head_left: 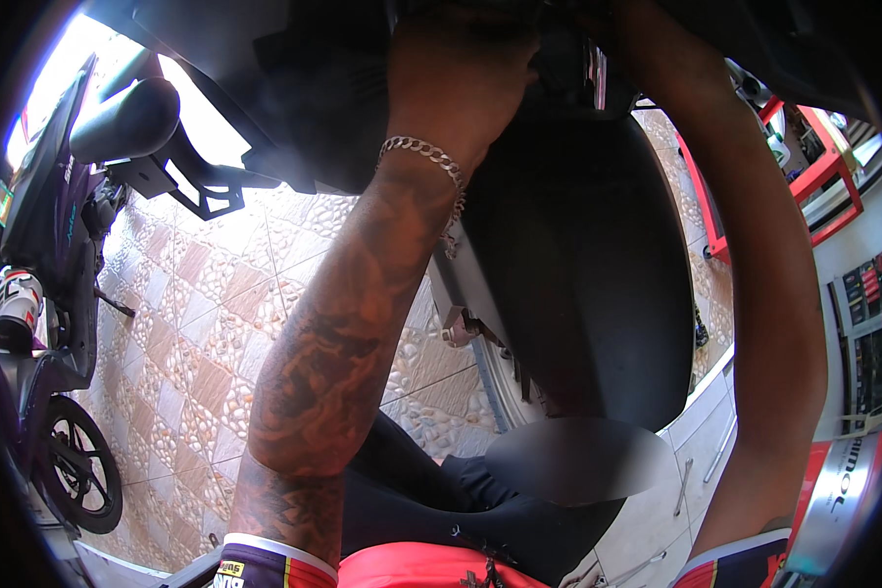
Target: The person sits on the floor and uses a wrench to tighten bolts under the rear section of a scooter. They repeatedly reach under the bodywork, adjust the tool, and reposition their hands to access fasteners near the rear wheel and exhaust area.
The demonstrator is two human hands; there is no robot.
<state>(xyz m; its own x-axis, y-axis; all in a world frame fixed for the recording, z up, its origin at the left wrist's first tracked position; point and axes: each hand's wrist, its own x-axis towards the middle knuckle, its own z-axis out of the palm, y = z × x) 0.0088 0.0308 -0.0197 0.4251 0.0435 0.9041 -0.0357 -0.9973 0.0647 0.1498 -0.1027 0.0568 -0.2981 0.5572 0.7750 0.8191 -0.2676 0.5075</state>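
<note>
Both my arms reach up and forward to the dark body (pixel 314 108) of a motorcycle at the top. My left hand (pixel 456 83), with a chain bracelet at its wrist, is closed against the dark parts there. What its fingers grip is lost in shadow. To its right, my right hand (pixel 652 34) goes in among the same parts, its fingers hidden in the dark. A narrow shiny metal piece (pixel 598 76) shows between the hands. Below them a long black seat (pixel 588 255) stretches toward me, apart from both hands.
Another motorcycle (pixel 44 265) stands at the left, its wheel (pixel 73 465) on the patterned tile floor (pixel 196 294). On the right are a red metal frame (pixel 833 191) and a red and silver container (pixel 843 510). A wrench (pixel 683 487) lies on pale tiles near my right arm.
</note>
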